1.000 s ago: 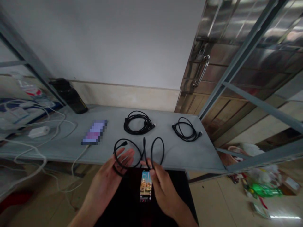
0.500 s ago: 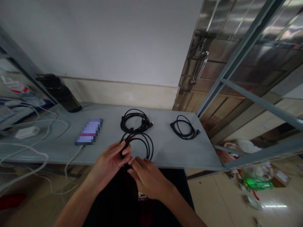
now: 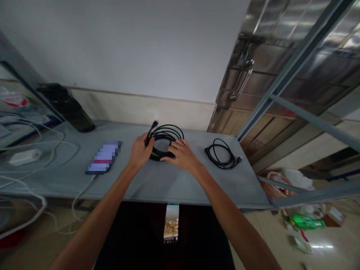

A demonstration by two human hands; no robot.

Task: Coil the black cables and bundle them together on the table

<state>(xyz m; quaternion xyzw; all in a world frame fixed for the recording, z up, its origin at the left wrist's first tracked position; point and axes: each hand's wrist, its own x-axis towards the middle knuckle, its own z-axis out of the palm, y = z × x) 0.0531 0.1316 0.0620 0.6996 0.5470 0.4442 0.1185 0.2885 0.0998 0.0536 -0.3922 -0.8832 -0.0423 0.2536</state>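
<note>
Both my hands reach out over the grey table (image 3: 174,185). My left hand (image 3: 139,152) is closed on the left side of a coiled black cable (image 3: 167,137), one plug end sticking up above my fingers. My right hand (image 3: 181,153) rests palm down on the right side of the coil, fingers stretched over the loops. The coil lies on or against another black cable coil at the table's middle back; I cannot separate the two.
A smaller black cable coil (image 3: 222,153) lies to the right. A phone (image 3: 103,157) with a white lead lies to the left, a dark bottle (image 3: 67,108) behind it. White cables and a charger (image 3: 21,156) spread at far left. A lit phone (image 3: 171,223) rests on my lap.
I gathered the loose cable into a coil near my lap, then carried it forward with both hands onto the coil at the table's back. The lap phone shows again.
</note>
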